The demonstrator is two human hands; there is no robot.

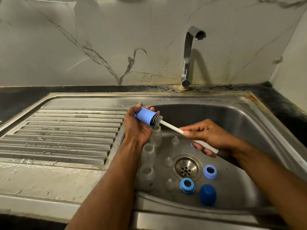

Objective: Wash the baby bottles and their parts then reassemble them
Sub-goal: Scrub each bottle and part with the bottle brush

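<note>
The left hand (138, 128) grips a light blue cap (144, 115) over the sink (232, 113), while the right hand (207, 136) grasps the white handle of a brush (172, 128) whose grey bristles sit in the cap's mouth. Below lie three clear bottles (147, 154), teats (175, 140), two blue rings (210, 171) and a dark blue cap (207, 195) around the drain (186, 168).

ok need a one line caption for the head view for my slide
Left hand holds a light blue cap while the right hand works a bottle brush into it over the sink.
</note>
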